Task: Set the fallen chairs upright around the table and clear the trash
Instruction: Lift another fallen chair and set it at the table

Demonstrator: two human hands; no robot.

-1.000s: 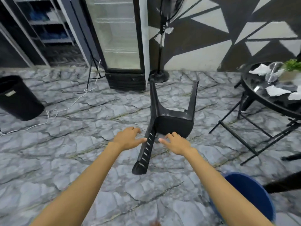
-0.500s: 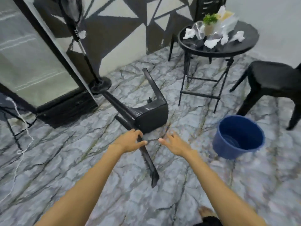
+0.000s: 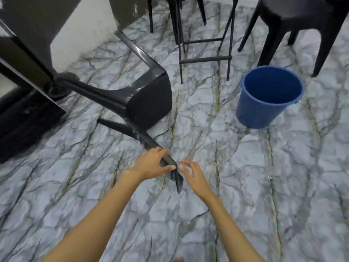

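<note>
A black plastic chair (image 3: 149, 103) lies tipped over on the marbled floor, legs pointing up-left, its backrest stretching toward me. My left hand (image 3: 154, 164) is closed around the top edge of the backrest. My right hand (image 3: 190, 173) hovers just right of that edge with fingers spread, not gripping it. Only the black metal legs of the table (image 3: 204, 58) show at the top centre. An upright black chair (image 3: 294, 19) stands at the top right. No trash is in view.
A blue bucket (image 3: 268, 95), open and upright, stands right of the fallen chair. A fan base (image 3: 58, 87) and a dark fridge base (image 3: 24, 118) are at the left, close to the chair's legs. The patterned wall runs along the top left.
The view has swung right and down, so the tabletop left the frame. My left hand has closed on the backrest edge; my right hand has come close beside it.
</note>
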